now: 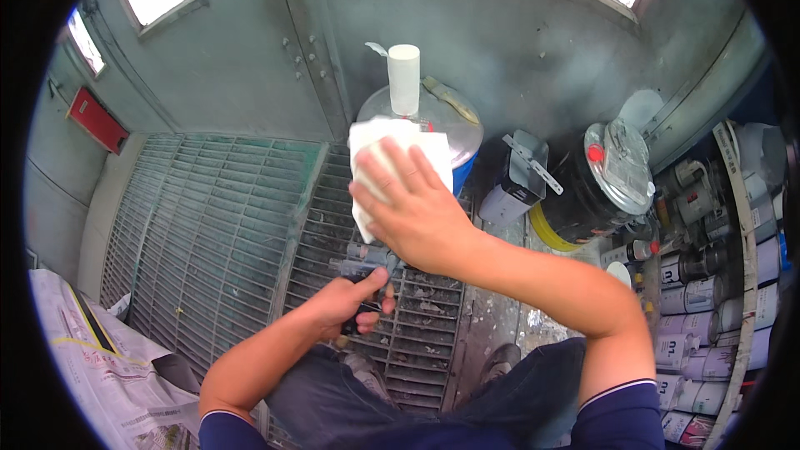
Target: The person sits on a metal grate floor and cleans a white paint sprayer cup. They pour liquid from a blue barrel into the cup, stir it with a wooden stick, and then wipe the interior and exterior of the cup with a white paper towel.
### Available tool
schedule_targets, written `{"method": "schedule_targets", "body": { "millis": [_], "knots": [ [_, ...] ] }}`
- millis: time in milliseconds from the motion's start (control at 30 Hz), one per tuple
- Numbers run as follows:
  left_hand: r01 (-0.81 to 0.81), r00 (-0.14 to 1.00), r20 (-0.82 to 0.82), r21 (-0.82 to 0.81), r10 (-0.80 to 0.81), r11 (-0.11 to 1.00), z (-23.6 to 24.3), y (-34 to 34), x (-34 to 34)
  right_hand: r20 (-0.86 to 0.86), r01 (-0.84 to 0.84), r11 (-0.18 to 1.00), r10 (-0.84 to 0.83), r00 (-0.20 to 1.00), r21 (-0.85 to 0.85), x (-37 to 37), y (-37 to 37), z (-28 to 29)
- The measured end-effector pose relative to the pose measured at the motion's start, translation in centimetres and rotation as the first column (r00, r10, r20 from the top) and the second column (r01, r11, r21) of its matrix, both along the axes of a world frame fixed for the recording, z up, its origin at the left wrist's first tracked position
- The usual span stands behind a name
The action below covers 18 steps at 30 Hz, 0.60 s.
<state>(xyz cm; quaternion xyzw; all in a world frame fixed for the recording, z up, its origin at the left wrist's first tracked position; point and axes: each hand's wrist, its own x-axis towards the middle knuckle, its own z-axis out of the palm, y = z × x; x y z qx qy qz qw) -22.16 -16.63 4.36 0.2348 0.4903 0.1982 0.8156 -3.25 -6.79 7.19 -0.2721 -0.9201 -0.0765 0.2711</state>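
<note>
The left hand (354,300) is clenched around the dark grip of a small spray gun (367,262), low over the metal floor grating (208,225). The right hand (412,208) lies flat just above it, fingers spread, and presses a white cloth (392,146) onto the gun's upper part. Behind the cloth stands a round drum (454,129) with a white cylinder (404,79) on its lid. At the right stands a black can (596,187) with a yellow band, beside shelves of labelled tins (708,300). A red sign (97,119) hangs on the left wall, and newspaper (92,358) lies below it.
</note>
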Motion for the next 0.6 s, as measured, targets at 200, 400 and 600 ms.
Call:
{"method": "schedule_targets", "body": {
  "millis": [200,400,600],
  "knots": [
    [0.768,0.38,-0.913,0.4,0.147,0.501,-4.7,-0.1,-1.8,0.787,0.194,0.949,0.082,0.611,-0.25,0.4,-1.9,-0.9],
    [0.864,0.386,-0.771,0.495,0.506,0.095,-4.4,0.6,-2.8,0.058,0.12,-0.224,0.266,0.962,-0.967,5.7,3.7,-5.0],
    [0.569,0.509,-0.468,0.813,0.723,0.126,-5.9,2.3,-4.8,-0.469,-0.767,-0.641,-0.667,0.579,-0.036,4.7,-0.3,-3.0]
  ]
}}
